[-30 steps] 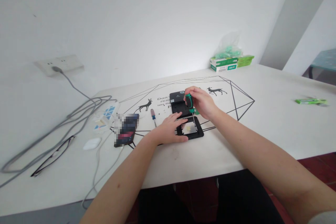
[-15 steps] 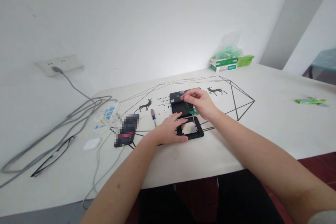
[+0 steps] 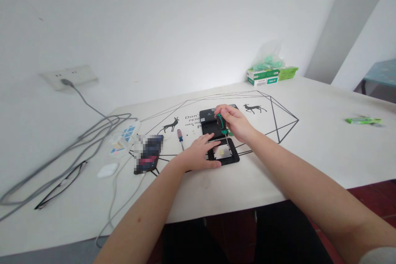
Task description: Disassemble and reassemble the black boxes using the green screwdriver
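A small black device (image 3: pixel 232 158) lies opened on the white table (image 3: pixel 278 161), with a metal plate showing inside. My left hand (image 3: pixel 199 154) rests on its left edge, fingers spread and pressing down. My right hand (image 3: pixel 235 122) is closed round a green-handled screwdriver (image 3: pixel 220 122), held upright with its tip down at the device's far right corner. A black cover (image 3: pixel 209 120) lies just behind the device, partly hidden by my right hand.
A red and blue screwdriver (image 3: pixel 180 136) and a phone (image 3: pixel 149 154) lie left of the device. Further left are a power strip (image 3: pixel 122 140), grey cables (image 3: pixel 77 140), glasses (image 3: pixel 58 185) and a white case (image 3: pixel 107 170). Green boxes (image 3: pixel 269 75) stand at the back; a green packet (image 3: pixel 362 120) lies right.
My right hand's fingers have shifted round the green screwdriver handle, as in turning it. My left hand has stayed on the device.
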Demonstrator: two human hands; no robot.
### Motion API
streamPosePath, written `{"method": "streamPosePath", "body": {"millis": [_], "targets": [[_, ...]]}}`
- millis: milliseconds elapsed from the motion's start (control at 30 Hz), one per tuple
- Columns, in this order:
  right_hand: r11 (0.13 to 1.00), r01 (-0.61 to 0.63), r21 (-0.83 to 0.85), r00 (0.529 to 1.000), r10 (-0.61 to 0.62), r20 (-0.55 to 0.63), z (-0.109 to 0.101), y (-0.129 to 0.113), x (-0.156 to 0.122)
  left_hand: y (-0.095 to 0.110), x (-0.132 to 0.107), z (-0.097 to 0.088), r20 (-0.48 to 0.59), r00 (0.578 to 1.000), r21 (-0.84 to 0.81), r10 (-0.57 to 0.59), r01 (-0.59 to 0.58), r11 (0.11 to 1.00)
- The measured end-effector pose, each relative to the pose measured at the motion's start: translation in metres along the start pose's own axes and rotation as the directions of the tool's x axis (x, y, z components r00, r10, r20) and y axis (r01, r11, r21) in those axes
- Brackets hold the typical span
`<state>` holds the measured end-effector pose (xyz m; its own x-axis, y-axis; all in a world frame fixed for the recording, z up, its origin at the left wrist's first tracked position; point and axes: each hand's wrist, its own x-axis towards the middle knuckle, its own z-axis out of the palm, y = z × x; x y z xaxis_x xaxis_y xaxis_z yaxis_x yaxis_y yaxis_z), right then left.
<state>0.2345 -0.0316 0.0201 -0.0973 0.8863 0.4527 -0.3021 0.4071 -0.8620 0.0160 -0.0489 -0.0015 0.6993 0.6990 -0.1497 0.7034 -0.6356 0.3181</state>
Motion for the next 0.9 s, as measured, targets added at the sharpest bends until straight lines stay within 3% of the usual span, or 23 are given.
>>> {"method": "streamPosePath", "body": {"millis": [133,533,733,900], "targets": [[0.998,0.043,-0.052,0.998,-0.046,-0.050,-0.004,0.006,0.003,0.000,0.000,0.000,0.000,1.000,0.003,-0.002,0.002,1.000],[0.999,-0.010,0.035,0.985,0.016,-0.169,0.002,0.006,0.001,0.000,0.000,0.000,-0.002,1.000,-0.003,0.000,0.000,1.000],[0.996,0.071,-0.051,0.979,-0.080,-0.189,0.003,0.002,0.001,-0.001,0.000,0.001,-0.005,1.000,-0.008,0.000,0.000,1.000],[0.997,0.062,-0.055,0.986,-0.070,-0.153,0.006,-0.004,-0.002,-0.002,0.001,0.001,-0.004,1.000,0.010,0.004,-0.004,1.000]]}}
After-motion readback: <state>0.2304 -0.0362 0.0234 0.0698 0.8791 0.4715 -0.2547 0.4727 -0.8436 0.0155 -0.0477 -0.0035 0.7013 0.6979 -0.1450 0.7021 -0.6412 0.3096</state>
